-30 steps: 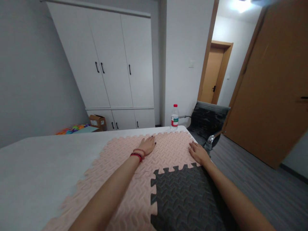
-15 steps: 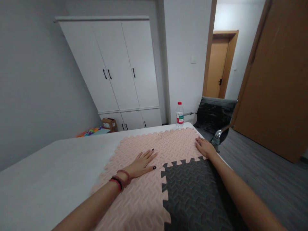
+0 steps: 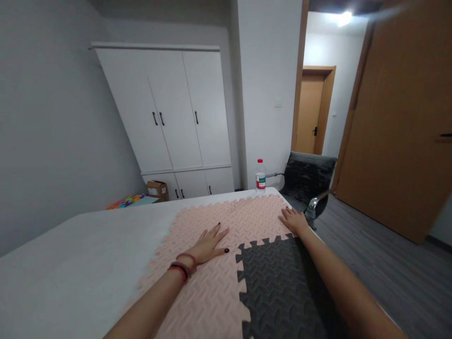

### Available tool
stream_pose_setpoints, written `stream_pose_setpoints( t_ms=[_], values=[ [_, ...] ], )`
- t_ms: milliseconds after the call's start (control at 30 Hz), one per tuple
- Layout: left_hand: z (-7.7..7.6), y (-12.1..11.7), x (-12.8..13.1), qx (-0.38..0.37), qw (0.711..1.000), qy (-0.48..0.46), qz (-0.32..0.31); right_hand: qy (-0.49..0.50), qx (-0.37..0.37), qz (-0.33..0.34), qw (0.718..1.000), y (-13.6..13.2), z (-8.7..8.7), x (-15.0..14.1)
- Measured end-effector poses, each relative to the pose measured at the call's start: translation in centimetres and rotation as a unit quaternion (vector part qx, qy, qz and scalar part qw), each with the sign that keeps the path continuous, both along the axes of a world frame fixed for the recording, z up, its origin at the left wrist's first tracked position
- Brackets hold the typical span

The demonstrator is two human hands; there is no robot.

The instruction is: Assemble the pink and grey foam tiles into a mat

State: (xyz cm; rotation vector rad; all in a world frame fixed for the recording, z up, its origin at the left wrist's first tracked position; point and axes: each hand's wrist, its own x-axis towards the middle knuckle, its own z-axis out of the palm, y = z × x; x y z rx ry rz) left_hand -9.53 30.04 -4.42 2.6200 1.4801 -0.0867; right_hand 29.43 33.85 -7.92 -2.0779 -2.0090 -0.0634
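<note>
Pink foam puzzle mats [image 3: 208,296] with a woven texture lie flat on the white table, joined by toothed edges to a dark grey foam mat [image 3: 278,287] at the near right. My left hand [image 3: 207,246] rests palm down on the pink mat, fingers spread, left of the grey mat's corner. Toward the table's right edge, my right hand [image 3: 295,221] lies flat on the pink mat just beyond the grey one, fingers extended. Neither hand grasps anything. My right forearm covers part of the grey mat's right side.
A water bottle [image 3: 260,178] with a red cap stands at the table's far edge. Past the right edge is a black chair [image 3: 307,176]. The white table [image 3: 77,263] extends left; a cardboard box [image 3: 157,189] and a white wardrobe [image 3: 176,103] are behind it.
The camera view has tilted up and shifted slightly. My left hand's fingers are spread a little wider; both hands stay on the pink mat.
</note>
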Motion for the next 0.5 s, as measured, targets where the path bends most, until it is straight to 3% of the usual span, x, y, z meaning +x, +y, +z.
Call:
stream_pose_setpoints(
  t_ms=[133,233,300,400,500],
  values=[
    [1.2,-2.6,1.2,0.057,0.995,0.015,0.080,0.003,0.000,0.000,1.000,-2.8,2.2,-3.7],
    [2.6,-6.0,2.5,0.100,0.990,0.013,0.100,0.025,-0.028,0.063,0.997,-5.6,4.1,-6.0],
    [3.5,-9.1,3.3,0.109,0.992,0.002,0.069,0.045,-0.047,0.119,0.991,-8.4,5.1,-6.3],
    [4.5,-15.0,3.5,0.092,0.995,-0.024,-0.012,0.070,-0.062,0.179,0.979,-14.3,6.1,-4.5],
    [4.0,-20.8,2.7,0.007,0.997,-0.037,-0.073,0.167,-0.068,0.187,0.966,-21.6,5.9,-1.1]
  ],
)
